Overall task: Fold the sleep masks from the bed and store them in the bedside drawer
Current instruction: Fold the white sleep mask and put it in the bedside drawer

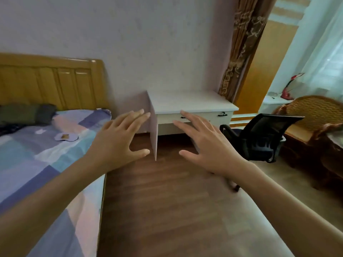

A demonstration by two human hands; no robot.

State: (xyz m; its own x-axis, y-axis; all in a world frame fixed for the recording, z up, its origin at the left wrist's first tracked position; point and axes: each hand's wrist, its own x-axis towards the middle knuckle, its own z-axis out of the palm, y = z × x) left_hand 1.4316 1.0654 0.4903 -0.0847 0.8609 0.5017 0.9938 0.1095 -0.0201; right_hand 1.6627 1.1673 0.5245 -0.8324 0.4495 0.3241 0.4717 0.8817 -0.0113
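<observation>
A pale lilac sleep mask [66, 137] with a brown patch lies flat on the checked bed cover [26, 164], and a smaller white piece [40, 131] lies just beyond it. My left hand [118, 139] hovers palm down, fingers spread, over the bed's right edge. Held out over the wooden floor, my right hand [207, 145] is also spread and holds nothing. Behind both hands stands a white desk [191, 102] with shut drawers [220, 116] that have dark handles.
A wooden headboard [52, 80] and dark folded cloth [27, 114] are at the bed's head. A black mesh office chair [259, 138] stands right of the desk, with a wicker chair [311, 115] further right. A brown curtain [243, 47] hangs behind.
</observation>
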